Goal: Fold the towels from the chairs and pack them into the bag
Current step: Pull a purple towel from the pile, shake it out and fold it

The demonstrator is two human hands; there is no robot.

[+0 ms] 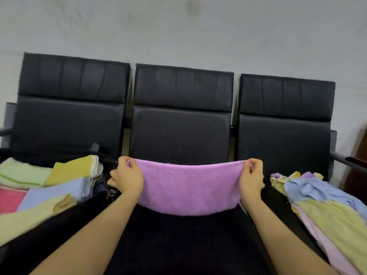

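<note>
A purple towel (188, 188) hangs stretched in the air over the middle chair seat (178, 235). My left hand (127, 176) pinches its upper left corner and my right hand (251, 176) pinches its upper right corner. On the left chair lie several folded towels: green (21, 172), mustard yellow (77, 167), light blue (59, 192), pink (10, 199) and pale yellow (33, 215). A dark bag (103, 187) with a metal zip pull lies among them, mostly hidden. On the right chair sits a loose heap of unfolded towels (325, 205) in blue, yellow and pink.
Three joined black padded chairs (182, 124) stand against a pale wall (178, 26). Metal armrests stick out at the far left (5, 132) and far right (341, 157). A dark wooden piece of furniture (359, 155) stands at the right edge.
</note>
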